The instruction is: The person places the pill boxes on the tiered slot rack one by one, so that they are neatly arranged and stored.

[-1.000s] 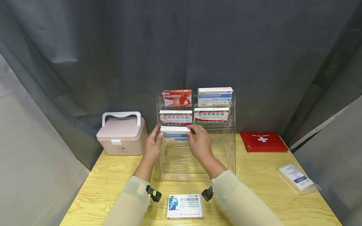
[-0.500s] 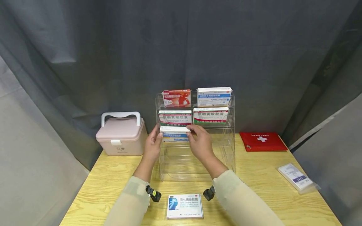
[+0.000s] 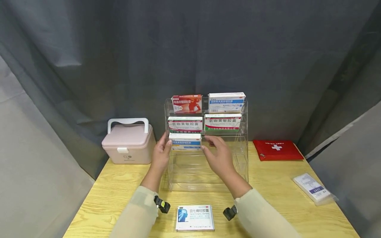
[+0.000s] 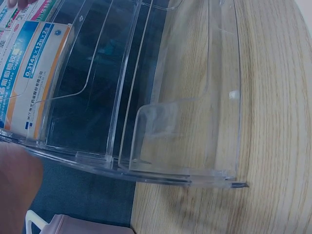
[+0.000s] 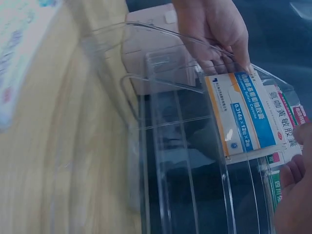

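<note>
A white, blue and orange medicine box (image 3: 185,142) stands in the third tier of a clear display rack (image 3: 208,175), on the left. My left hand (image 3: 160,153) grips the rack's left side, thumb at the box's left end and fingers outside the clear panel. To the right of the box is my right hand (image 3: 219,157), fingers and thumb apart, with a small gap to the box. The right wrist view shows the same medicine box (image 5: 243,114) and the left thumb at its corner. Above it sit two red-and-green medicine boxes (image 3: 185,124).
A red box (image 3: 187,104) and another blue-and-white box (image 3: 227,102) fill the top tier. A flat medicine box (image 3: 194,218) lies in front of the rack. A pink lidded case (image 3: 128,145) stands left; a red first-aid pouch (image 3: 278,150) and a bagged white pack (image 3: 312,188) lie right.
My right hand has let go of the medicine box's right end and moved slightly right and down. The left hand and the box have stayed in place.
</note>
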`<control>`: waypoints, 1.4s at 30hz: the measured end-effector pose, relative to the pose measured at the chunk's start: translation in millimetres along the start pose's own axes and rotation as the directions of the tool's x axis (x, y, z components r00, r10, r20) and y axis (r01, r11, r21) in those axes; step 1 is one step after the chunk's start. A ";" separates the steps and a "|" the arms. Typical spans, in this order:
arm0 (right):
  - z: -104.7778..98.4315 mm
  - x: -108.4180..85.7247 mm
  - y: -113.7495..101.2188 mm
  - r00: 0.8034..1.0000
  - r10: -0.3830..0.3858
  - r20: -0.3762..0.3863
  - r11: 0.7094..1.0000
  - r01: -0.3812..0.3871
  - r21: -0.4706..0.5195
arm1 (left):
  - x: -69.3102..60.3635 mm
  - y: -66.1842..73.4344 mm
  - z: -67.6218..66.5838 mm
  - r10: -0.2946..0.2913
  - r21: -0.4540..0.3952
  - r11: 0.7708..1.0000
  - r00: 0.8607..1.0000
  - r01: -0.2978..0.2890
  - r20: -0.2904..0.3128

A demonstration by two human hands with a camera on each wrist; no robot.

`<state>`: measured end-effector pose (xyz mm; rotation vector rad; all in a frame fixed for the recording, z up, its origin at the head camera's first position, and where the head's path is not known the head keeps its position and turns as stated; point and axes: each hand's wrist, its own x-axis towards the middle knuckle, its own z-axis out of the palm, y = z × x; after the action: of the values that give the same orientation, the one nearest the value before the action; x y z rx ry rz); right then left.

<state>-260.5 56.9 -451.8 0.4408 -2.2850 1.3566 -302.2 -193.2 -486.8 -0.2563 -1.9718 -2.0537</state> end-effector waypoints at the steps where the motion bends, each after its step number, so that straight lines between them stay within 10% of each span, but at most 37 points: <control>1: -3.6 -6.0 1.4 1.000 -0.016 0.007 1.000 0.016 -0.016 | -0.3 -0.5 0.4 -0.004 0.003 1.000 1.000 0.004 0.003; 10: -38.6 -64.6 13.8 0.959 -0.090 0.269 0.982 0.131 -0.140 | -2.3 0.0 1.7 -0.006 0.008 1.000 1.000 0.006 0.009; 16: -48.4 -99.6 24.1 0.844 -0.130 0.520 0.975 0.205 -0.089 | -1.7 0.7 1.3 -0.006 -0.001 1.000 1.000 0.006 0.008; 24: -43.3 -139.9 33.5 0.708 0.029 0.706 0.984 0.103 -0.144 | -3.5 1.6 1.5 -0.028 -0.005 1.000 1.000 0.028 0.007; 42: -29.5 -164.0 50.7 0.679 0.112 0.726 0.982 0.037 -0.185 | -2.2 1.4 -1.2 -0.036 0.020 0.999 0.999 0.036 0.006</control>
<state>-139.3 114.1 -563.0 1.0403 -3.0460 1.0641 -299.6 -194.2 -486.2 -0.2253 -2.0139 -2.0569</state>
